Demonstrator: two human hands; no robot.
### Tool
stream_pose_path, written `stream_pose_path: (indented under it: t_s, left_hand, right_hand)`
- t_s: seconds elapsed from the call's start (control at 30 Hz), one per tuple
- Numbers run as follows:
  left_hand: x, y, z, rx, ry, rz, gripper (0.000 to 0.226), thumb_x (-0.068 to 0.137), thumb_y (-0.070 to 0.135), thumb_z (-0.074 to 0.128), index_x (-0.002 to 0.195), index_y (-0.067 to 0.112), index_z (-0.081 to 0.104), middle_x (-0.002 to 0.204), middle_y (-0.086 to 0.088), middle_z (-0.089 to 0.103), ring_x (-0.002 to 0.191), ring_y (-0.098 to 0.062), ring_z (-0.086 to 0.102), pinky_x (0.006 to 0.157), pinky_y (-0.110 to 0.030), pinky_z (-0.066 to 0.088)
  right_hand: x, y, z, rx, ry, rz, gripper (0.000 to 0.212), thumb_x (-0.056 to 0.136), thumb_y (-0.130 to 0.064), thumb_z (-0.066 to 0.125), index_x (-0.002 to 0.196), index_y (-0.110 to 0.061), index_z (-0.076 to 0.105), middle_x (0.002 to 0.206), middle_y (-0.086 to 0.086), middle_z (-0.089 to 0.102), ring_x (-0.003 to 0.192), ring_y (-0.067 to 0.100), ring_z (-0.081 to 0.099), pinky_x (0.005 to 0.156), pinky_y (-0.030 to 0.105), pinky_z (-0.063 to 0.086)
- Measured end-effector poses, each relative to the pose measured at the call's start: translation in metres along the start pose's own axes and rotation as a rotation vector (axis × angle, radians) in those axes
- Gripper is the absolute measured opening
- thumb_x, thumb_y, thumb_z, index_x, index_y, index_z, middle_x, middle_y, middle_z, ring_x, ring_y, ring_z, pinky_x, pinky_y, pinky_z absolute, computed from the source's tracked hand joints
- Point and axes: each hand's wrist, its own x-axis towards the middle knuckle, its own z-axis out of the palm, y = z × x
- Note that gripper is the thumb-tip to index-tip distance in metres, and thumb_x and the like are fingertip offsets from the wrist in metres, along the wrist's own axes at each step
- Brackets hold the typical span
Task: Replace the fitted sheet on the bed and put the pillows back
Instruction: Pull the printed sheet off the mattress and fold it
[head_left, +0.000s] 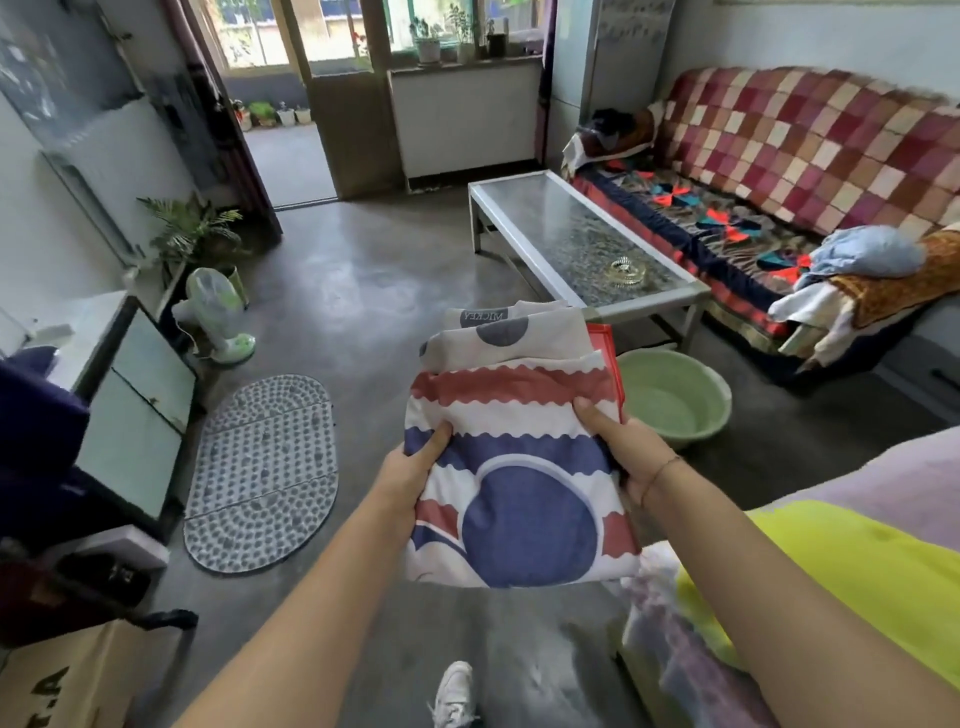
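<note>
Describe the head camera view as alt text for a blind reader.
A person's left hand and right hand grip the sides of a folded sheet, white with red and blue wavy stripes and blue circles. Beyond it stand a green basin, a glass-topped coffee table and a sofa with a checked cover.

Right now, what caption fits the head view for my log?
Left hand and right hand grip a folded patterned sheet near a green basin.
</note>
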Motion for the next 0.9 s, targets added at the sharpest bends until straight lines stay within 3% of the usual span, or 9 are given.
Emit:
stream_pose_path:
  t_s: [0.1, 0.23, 0.37, 0.6, 0.77, 0.9]
  left_hand:
    - [0.067, 0.029, 0.003, 0.059, -0.007, -0.013, 0.036, 0.082, 0.031, 0.075, 0.104, 0.004, 0.067, 0.092, -0.015, 0.073, 0.083, -0.03, 0.07, 0.071, -0.036, 0.056]
    - [0.138, 0.061, 0.023, 0.135, -0.096, -0.048, 0.022, 0.084, 0.027, 0.074, 0.089, 0.007, 0.067, 0.075, -0.009, 0.071, 0.065, -0.021, 0.068, 0.053, -0.027, 0.053]
    - [0.2, 0.076, 0.06, 0.193, -0.19, -0.107, 0.036, 0.079, 0.035, 0.077, 0.097, 0.006, 0.067, 0.088, -0.015, 0.072, 0.079, -0.03, 0.069, 0.071, -0.037, 0.055]
    - [0.312, 0.074, 0.158, 0.299, -0.277, -0.203, 0.045, 0.078, 0.042, 0.077, 0.104, 0.007, 0.067, 0.09, -0.014, 0.073, 0.083, -0.033, 0.07, 0.076, -0.042, 0.058]
    - [0.401, 0.079, 0.252, 0.372, -0.319, -0.251, 0.051, 0.076, 0.048, 0.077, 0.109, 0.011, 0.065, 0.096, -0.013, 0.073, 0.086, -0.033, 0.07, 0.081, -0.045, 0.058]
    - [0.463, 0.082, 0.325, 0.41, -0.363, -0.282, 0.056, 0.074, 0.05, 0.078, 0.113, 0.012, 0.065, 0.098, -0.013, 0.074, 0.088, -0.035, 0.071, 0.084, -0.049, 0.057]
  right_hand:
    - [0.043, -0.009, 0.016, 0.001, 0.052, -0.014, 0.036, 0.088, -0.029, 0.067, 0.119, -0.012, 0.064, 0.111, 0.011, 0.071, 0.105, 0.032, 0.066, 0.098, 0.05, 0.049]
    - [0.084, -0.024, 0.023, -0.024, 0.123, -0.019, 0.035, 0.091, -0.026, 0.062, 0.124, -0.013, 0.06, 0.116, 0.007, 0.069, 0.104, 0.026, 0.066, 0.088, 0.038, 0.054]
    - [0.125, -0.034, 0.007, -0.03, 0.239, -0.035, 0.041, 0.089, -0.027, 0.066, 0.127, -0.016, 0.057, 0.116, 0.005, 0.07, 0.102, 0.024, 0.067, 0.086, 0.037, 0.055]
    - [0.223, -0.06, -0.055, 0.049, 0.401, -0.007, 0.045, 0.087, -0.029, 0.068, 0.128, -0.015, 0.058, 0.112, 0.007, 0.071, 0.102, 0.028, 0.068, 0.094, 0.046, 0.052]
    - [0.308, -0.105, -0.115, 0.123, 0.492, 0.015, 0.034, 0.089, -0.027, 0.066, 0.12, -0.017, 0.059, 0.106, 0.006, 0.071, 0.093, 0.025, 0.068, 0.073, 0.034, 0.055]
    - [0.37, -0.141, -0.165, 0.138, 0.545, 0.024, 0.034, 0.09, -0.025, 0.065, 0.122, -0.014, 0.06, 0.105, 0.006, 0.072, 0.089, 0.022, 0.069, 0.071, 0.031, 0.056]
